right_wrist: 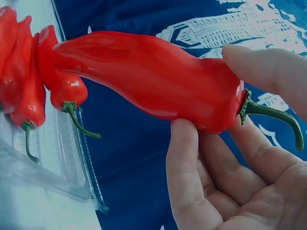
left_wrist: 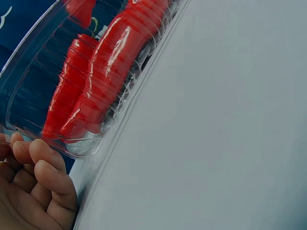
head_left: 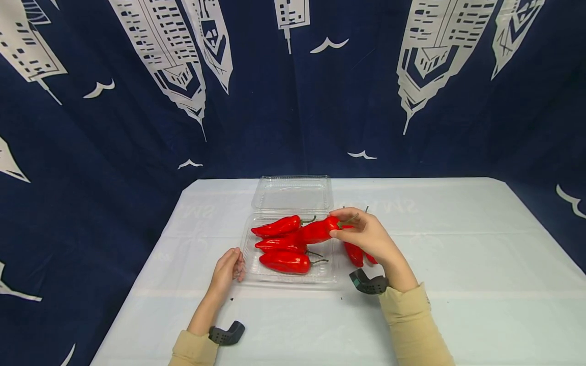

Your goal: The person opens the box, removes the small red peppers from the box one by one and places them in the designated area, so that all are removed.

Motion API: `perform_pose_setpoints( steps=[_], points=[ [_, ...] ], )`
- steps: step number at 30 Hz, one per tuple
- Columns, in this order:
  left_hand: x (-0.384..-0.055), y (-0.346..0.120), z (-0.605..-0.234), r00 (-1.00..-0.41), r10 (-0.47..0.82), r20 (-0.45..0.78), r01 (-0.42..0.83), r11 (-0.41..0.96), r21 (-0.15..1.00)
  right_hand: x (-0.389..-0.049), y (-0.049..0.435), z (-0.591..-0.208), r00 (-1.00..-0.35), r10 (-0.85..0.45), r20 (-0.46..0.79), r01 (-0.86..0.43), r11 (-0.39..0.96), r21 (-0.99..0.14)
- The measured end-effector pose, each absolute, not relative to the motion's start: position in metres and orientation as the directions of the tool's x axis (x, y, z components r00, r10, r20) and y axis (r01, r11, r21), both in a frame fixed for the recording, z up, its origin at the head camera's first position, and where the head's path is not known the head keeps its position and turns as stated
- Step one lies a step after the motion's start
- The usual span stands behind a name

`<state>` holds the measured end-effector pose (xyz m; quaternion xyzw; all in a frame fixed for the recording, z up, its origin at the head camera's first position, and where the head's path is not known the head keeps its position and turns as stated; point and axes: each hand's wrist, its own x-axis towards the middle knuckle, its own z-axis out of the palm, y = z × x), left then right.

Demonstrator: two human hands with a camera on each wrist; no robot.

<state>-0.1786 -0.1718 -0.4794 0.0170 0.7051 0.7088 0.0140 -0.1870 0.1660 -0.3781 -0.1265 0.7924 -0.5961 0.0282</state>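
My right hand [head_left: 366,234] pinches a red pepper [right_wrist: 144,72] near its green stem, between thumb and fingers. The pepper's narrow tip reaches over the other peppers in a clear plastic container [head_left: 293,278]. Three red peppers [head_left: 285,262] lie side by side in its base, stems to the right. At the container's left edge, my left hand [head_left: 226,268] has curled fingers and holds the rim. In the left wrist view, its fingertips [left_wrist: 45,153] meet the container's corner; the thumb is mostly hidden.
The container's hinged lid [head_left: 293,194] lies open behind the base. More red peppers [head_left: 353,253] lie on the white table [head_left: 458,244] to the right, partly hidden by my right hand. A dark blue patterned cloth [head_left: 293,127] hangs behind the table.
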Motion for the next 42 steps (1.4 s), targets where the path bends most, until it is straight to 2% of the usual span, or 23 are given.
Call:
perform_pose_setpoints(
  steps=[42],
  points=[
    [-0.179,-0.172,-0.482,-0.999,0.032,-0.018,-0.019,-0.016,1.0,-0.182,0.221,-0.371,-0.99,0.05,0.134,-0.12,0.224,-0.967]
  ],
)
